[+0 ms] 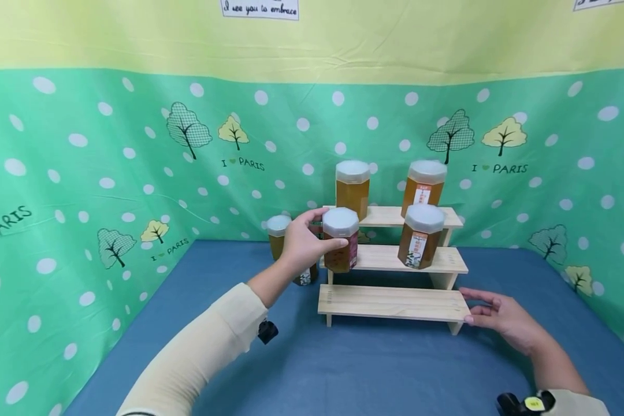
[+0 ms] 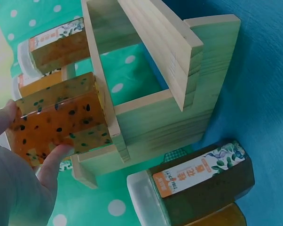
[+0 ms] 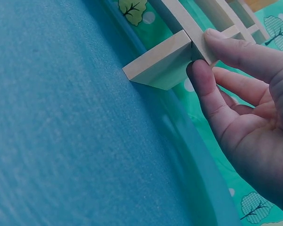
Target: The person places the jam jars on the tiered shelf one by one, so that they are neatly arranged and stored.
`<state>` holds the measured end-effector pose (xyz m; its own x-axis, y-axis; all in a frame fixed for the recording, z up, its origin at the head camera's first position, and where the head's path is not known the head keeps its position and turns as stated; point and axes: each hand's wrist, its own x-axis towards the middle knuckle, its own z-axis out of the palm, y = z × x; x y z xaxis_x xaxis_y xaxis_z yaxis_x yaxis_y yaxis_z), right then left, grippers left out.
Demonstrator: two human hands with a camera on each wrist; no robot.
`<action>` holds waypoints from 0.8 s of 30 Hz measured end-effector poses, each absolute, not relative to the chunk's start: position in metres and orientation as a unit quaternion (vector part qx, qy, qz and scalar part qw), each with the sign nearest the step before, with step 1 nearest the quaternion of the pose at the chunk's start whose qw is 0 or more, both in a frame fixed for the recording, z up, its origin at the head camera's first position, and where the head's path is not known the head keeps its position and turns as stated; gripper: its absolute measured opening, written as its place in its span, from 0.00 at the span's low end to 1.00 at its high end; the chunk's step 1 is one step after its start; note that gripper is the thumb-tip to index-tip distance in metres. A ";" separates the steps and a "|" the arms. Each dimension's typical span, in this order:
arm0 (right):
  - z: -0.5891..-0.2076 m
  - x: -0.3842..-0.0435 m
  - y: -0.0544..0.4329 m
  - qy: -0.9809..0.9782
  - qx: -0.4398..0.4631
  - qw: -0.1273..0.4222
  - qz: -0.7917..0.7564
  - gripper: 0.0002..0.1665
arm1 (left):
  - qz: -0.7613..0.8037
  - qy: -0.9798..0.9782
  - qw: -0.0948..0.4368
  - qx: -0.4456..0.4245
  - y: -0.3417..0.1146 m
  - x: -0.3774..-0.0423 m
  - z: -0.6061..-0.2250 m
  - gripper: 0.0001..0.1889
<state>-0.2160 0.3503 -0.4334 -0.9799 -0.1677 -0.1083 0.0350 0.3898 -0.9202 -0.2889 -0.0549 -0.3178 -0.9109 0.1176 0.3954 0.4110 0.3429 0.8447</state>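
Observation:
My left hand point(image 1: 303, 244) grips a white-lidded jar point(image 1: 339, 259) at the left end of the middle step of a wooden tiered stand point(image 1: 390, 301). In the left wrist view the jar's orange filling point(image 2: 61, 125) is dotted with dark seeds, and its base is right at the step's edge. At the stand's right side, my right hand point(image 1: 515, 325) pinches the end of the lowest step point(image 3: 200, 42) between thumb and finger. Another jar point(image 1: 420, 245) stands upright on the middle step's right side.
Two jars, one amber point(image 1: 352, 196) and one labelled point(image 1: 423, 193), stand on the top step. Left of the stand, partly behind my left hand, are a labelled jar point(image 1: 305, 278) and a yellowish jar point(image 1: 278, 240) on the blue tabletop point(image 1: 364, 370). A green patterned cloth point(image 1: 301, 150) hangs behind.

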 end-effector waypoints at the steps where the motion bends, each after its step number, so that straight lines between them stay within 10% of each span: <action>1: -0.433 -0.216 0.350 0.829 -0.042 0.093 -0.550 0.48 | -0.548 -0.809 0.134 -0.165 -0.053 -0.290 -0.318 0.37; 24: -0.435 -0.216 0.351 0.827 -0.049 0.094 -0.552 0.49 | -0.524 -0.824 0.141 -0.164 -0.035 -0.302 -0.321 0.40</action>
<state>-0.2160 0.3513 -0.4354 -0.9776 -0.1845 -0.1014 0.0230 0.3851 -0.9226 -0.3017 -0.0355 -0.3207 -0.9069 0.1226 0.4031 0.4170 0.3977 0.8173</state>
